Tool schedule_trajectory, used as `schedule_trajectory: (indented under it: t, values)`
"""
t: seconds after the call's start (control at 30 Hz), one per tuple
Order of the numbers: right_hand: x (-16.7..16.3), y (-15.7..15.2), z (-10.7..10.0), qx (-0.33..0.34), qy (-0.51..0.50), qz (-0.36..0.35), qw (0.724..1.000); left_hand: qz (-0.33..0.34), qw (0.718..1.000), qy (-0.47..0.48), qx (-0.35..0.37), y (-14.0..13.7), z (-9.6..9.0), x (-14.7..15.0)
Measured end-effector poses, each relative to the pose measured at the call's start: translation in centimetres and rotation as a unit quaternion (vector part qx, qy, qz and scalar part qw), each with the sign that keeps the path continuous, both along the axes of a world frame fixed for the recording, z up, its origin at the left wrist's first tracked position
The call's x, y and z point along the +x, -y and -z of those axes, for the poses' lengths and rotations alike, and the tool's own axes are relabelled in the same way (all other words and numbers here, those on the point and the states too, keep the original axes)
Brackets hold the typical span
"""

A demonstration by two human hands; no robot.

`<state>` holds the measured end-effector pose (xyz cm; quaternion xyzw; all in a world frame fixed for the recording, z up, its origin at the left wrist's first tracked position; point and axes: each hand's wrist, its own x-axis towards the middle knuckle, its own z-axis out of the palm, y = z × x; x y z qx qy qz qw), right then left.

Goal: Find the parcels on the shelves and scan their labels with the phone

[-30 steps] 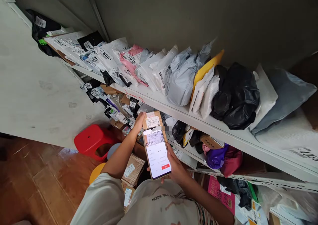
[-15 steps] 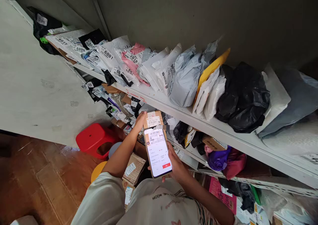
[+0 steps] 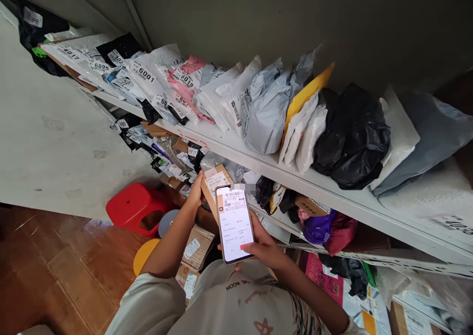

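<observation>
A long white metal shelving unit [image 3: 332,195] slants across the view, its upper tier lined to the lip with bagged parcels, the large glossy black plastic bundle [image 3: 353,138] bulging close to the front edge. Below at the left, the brown tiled floor [image 3: 74,271] opens out beyond the left forearm. A red plastic stool [image 3: 135,207] with an opening in its side stands between that floor and the shelves. Room is tighter between the forearms, where brown cardboard boxes with white labels [image 3: 197,246] sit low, close to the shirt.

The flat brown cardboard parcel with a white label [image 3: 213,183] is tilted in front of the lower tier. The left hand [image 3: 197,189] pinches its left edge near the far end. The right hand [image 3: 266,246] wraps the dark-edged smartphone with a lit white screen [image 3: 235,226] from the right, thumb over the red on-screen button near its lower edge. The phone overlaps the parcel's near end; whether they touch, I cannot tell.
</observation>
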<state>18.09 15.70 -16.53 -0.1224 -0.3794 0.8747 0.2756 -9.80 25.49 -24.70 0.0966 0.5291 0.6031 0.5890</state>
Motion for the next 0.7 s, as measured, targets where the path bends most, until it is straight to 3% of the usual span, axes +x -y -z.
schedule_trajectory:
  t: [0.1,0.23,0.4,0.5,0.6,0.7]
  values:
    - [0.8,0.3,0.3,-0.022,-0.036,0.009,0.999,-0.013,0.998,0.026,-0.052,2.9,-0.4,0.5]
    - [3.8,1.1,1.1,-0.103,-0.135,0.042,0.985,-0.025,0.995,0.056,-0.076,6.5,-1.8,1.4]
    - [9.6,3.3,2.9,-0.128,-0.123,0.143,0.974,0.074,0.981,0.165,-0.073,7.4,-5.2,3.7]
    - [11.7,4.9,5.7,-0.094,-0.063,0.244,0.963,0.148,0.97,0.181,-0.066,6.2,-7.2,7.6]
    - [12.0,6.2,8.3,-0.106,-0.005,0.349,0.931,0.267,0.944,0.186,-0.053,5.7,-8.0,13.7]
    - [11.5,6.9,9.1,-0.126,0.016,0.421,0.898,0.395,0.908,0.139,-0.022,7.0,-8.0,20.0]
